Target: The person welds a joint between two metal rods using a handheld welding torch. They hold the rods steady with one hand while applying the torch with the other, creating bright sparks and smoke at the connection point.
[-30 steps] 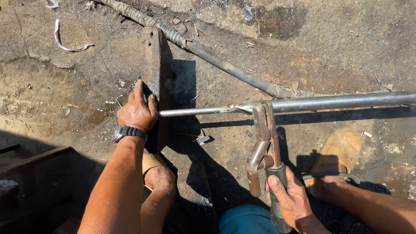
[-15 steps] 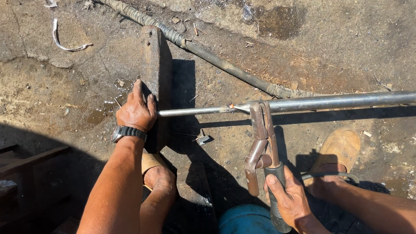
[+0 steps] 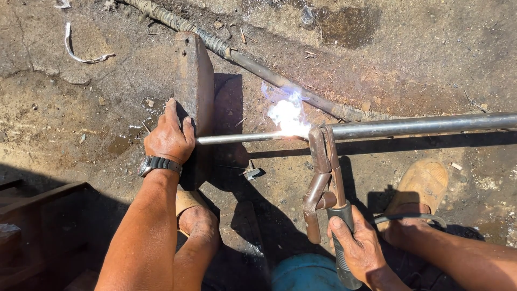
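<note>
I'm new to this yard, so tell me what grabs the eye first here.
A white-blue welding arc flares mid-frame where the thin rod meets the thicker steel pipe. The right hand grips the electrode holder below it. The left hand steadies an upright steel block on the dirt.
</note>
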